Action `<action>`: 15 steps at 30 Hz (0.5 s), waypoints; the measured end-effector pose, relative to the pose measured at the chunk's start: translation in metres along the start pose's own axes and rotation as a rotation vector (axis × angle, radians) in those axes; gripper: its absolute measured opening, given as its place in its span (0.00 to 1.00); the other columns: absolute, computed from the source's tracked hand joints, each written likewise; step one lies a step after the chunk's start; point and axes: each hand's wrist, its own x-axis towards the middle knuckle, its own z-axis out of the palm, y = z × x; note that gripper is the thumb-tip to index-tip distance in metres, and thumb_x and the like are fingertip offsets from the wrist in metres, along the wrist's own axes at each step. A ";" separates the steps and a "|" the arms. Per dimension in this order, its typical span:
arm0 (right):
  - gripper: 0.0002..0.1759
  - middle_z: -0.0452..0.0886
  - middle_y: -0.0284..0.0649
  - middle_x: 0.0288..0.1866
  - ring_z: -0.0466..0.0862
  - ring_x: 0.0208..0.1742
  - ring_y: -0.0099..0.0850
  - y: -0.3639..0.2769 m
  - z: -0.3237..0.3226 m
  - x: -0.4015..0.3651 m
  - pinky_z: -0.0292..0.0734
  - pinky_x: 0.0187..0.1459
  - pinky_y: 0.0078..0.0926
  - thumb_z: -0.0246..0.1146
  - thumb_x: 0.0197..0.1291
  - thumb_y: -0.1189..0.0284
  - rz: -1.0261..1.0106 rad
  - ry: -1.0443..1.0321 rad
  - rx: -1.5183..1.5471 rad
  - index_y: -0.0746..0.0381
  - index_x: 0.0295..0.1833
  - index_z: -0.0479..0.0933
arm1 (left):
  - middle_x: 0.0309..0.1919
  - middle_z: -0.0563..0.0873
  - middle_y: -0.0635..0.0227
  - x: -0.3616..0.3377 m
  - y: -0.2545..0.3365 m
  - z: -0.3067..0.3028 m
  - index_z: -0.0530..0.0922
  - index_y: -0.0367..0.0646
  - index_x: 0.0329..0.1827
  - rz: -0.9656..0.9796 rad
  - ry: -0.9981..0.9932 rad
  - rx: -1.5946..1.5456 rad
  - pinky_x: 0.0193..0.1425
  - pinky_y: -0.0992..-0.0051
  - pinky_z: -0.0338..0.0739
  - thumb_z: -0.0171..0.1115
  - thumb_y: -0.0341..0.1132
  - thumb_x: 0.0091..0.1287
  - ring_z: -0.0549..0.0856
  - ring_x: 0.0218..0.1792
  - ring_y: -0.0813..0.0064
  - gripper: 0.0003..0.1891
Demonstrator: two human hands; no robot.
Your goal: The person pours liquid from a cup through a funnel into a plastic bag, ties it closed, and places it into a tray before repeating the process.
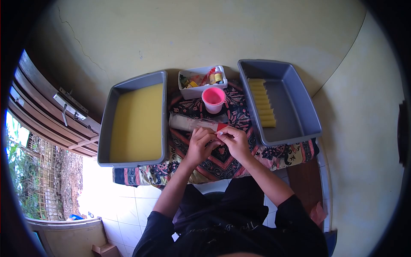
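My left hand and my right hand meet over the near middle of the table, fingers bent and pinched close together. A tiny pale bit shows at the right fingertips, but what it is I cannot make out. Just behind both hands lies a long clear plastic packet with white and red print. The fingers overlap its right end; whether they touch it is hidden. Beyond it stands a pink cup with a paler outside.
A grey tray on the left holds a flat yellow layer. The grey tray on the right has a row of yellow rolls. A white box with small bottles stands behind the cup. Patterned cloth covers the table.
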 end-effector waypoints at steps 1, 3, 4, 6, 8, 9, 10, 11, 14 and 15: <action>0.05 0.82 0.37 0.33 0.80 0.32 0.19 -0.002 0.002 0.000 0.75 0.32 0.18 0.63 0.63 0.78 0.003 0.049 -0.011 0.69 0.42 0.79 | 0.37 0.83 0.65 0.002 0.003 -0.001 0.78 0.42 0.34 0.000 0.001 0.000 0.47 0.67 0.68 0.71 0.29 0.52 0.80 0.41 0.63 0.10; 0.04 0.82 0.37 0.32 0.80 0.32 0.19 -0.012 0.007 0.001 0.74 0.32 0.19 0.62 0.64 0.77 -0.019 0.091 0.006 0.68 0.38 0.77 | 0.37 0.84 0.65 0.010 0.009 -0.005 0.78 0.42 0.34 0.000 0.006 0.005 0.48 0.68 0.68 0.70 0.30 0.53 0.80 0.42 0.63 0.09; 0.06 0.81 0.37 0.31 0.79 0.31 0.20 -0.018 0.010 0.001 0.73 0.32 0.19 0.61 0.65 0.77 -0.039 0.137 0.023 0.68 0.35 0.75 | 0.37 0.84 0.64 0.016 0.013 -0.007 0.77 0.40 0.34 -0.027 0.039 -0.065 0.48 0.68 0.69 0.70 0.30 0.54 0.81 0.42 0.65 0.09; 0.07 0.79 0.34 0.30 0.77 0.32 0.18 -0.026 0.014 0.006 0.72 0.33 0.17 0.59 0.67 0.75 -0.115 0.160 -0.010 0.67 0.35 0.74 | 0.38 0.84 0.62 0.020 0.018 -0.002 0.77 0.39 0.33 -0.053 0.072 -0.135 0.48 0.68 0.70 0.70 0.30 0.55 0.81 0.43 0.66 0.09; 0.09 0.77 0.31 0.30 0.74 0.32 0.16 -0.036 0.015 0.009 0.70 0.34 0.16 0.58 0.69 0.73 -0.194 0.187 -0.043 0.65 0.35 0.72 | 0.37 0.83 0.59 0.023 0.022 0.007 0.75 0.37 0.32 -0.265 0.171 -0.572 0.48 0.67 0.72 0.69 0.31 0.56 0.81 0.43 0.69 0.10; 0.09 0.76 0.31 0.29 0.74 0.32 0.16 -0.042 0.014 0.010 0.70 0.33 0.16 0.57 0.69 0.73 -0.193 0.190 -0.069 0.65 0.35 0.72 | 0.37 0.83 0.59 0.026 0.028 0.006 0.75 0.37 0.32 -0.262 0.169 -0.573 0.48 0.67 0.72 0.69 0.31 0.56 0.81 0.43 0.69 0.10; 0.10 0.76 0.31 0.29 0.74 0.32 0.17 -0.046 0.013 0.010 0.69 0.33 0.16 0.57 0.70 0.73 -0.188 0.192 -0.096 0.65 0.34 0.72 | 0.37 0.83 0.58 0.027 0.037 0.003 0.74 0.36 0.31 -0.410 0.153 -0.761 0.47 0.67 0.73 0.70 0.32 0.56 0.81 0.43 0.70 0.12; 0.10 0.76 0.31 0.29 0.74 0.32 0.17 -0.046 0.011 0.010 0.69 0.33 0.16 0.57 0.70 0.73 -0.188 0.194 -0.097 0.65 0.34 0.72 | 0.37 0.82 0.58 0.028 0.042 0.001 0.73 0.36 0.31 -0.560 0.135 -0.948 0.46 0.66 0.74 0.70 0.33 0.56 0.81 0.43 0.71 0.13; 0.09 0.76 0.34 0.27 0.75 0.29 0.18 -0.049 0.005 0.009 0.70 0.32 0.20 0.59 0.67 0.74 -0.153 0.201 0.041 0.65 0.32 0.72 | 0.36 0.82 0.59 0.032 0.035 -0.002 0.73 0.38 0.30 -0.324 0.054 -0.627 0.49 0.66 0.72 0.71 0.33 0.54 0.81 0.43 0.67 0.13; 0.10 0.76 0.33 0.26 0.74 0.29 0.18 -0.055 0.003 0.009 0.69 0.32 0.19 0.59 0.67 0.74 -0.178 0.214 0.047 0.65 0.32 0.72 | 0.36 0.82 0.59 0.036 0.037 -0.007 0.73 0.38 0.30 -0.326 0.058 -0.626 0.49 0.66 0.72 0.71 0.33 0.54 0.81 0.43 0.67 0.13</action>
